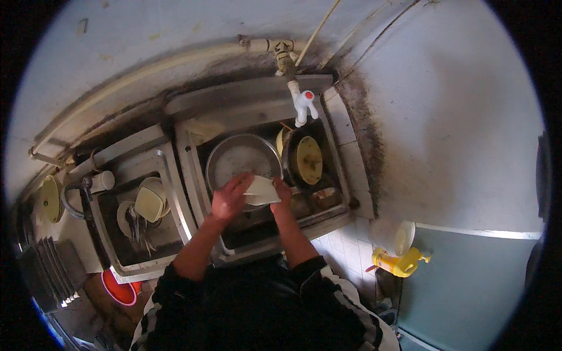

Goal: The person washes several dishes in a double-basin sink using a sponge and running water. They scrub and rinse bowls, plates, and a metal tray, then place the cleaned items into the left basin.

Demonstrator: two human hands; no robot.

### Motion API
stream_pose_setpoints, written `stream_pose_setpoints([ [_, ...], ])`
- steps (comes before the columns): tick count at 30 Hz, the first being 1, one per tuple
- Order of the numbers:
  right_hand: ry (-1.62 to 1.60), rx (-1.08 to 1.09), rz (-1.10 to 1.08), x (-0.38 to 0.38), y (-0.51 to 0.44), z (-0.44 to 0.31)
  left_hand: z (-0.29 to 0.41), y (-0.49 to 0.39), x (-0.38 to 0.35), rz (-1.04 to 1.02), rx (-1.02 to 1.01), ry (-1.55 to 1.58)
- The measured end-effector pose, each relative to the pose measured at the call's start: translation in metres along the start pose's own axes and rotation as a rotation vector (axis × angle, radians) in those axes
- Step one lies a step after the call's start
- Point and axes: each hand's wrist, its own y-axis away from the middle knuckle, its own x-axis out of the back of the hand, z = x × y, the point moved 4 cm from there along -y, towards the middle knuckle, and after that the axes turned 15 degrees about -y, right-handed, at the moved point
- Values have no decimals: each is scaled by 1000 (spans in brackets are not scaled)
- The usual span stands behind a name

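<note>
Both my left hand (229, 197) and my right hand (282, 193) hold a pale cream dish (262, 189) between them, tilted over the near rim of a round metal basin (241, 151). Whether it is a plate or a bowl, I cannot tell. The basin stands in the right-hand metal sink (189, 175) and holds cloudy liquid. Right of it, in the same sink, a soiled yellow oval plate (309, 159) rests in a dark pan (291, 163), with another yellowish dish (280, 141) partly hidden behind.
A white tap (304, 105) with a red mark overhangs the right sink. In the left sink (103, 239) lie a squarish cream dish (149, 205) and metal cutlery (139, 232). A red basin (117, 289) sits below left; a yellow bottle (400, 262) and white tub (401, 239) stand right.
</note>
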Motion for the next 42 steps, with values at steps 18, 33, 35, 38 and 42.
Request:
stream_pose_setpoints([
  [18,1503,631,-366,92,-41,-126,-328,280,118,-41,1060,-386],
  [33,1525,239,-262,109,-73,-133,-346,314,105,-300,719,-763],
  [35,1075,79,-79,118,-65,-161,-322,308,115,-193,707,-841],
  [38,658,-131,220,132,-52,-201,-272,284,133,102,705,-665],
  [42,372,-259,160,127,-34,-247,-220,248,136,442,986,305],
])
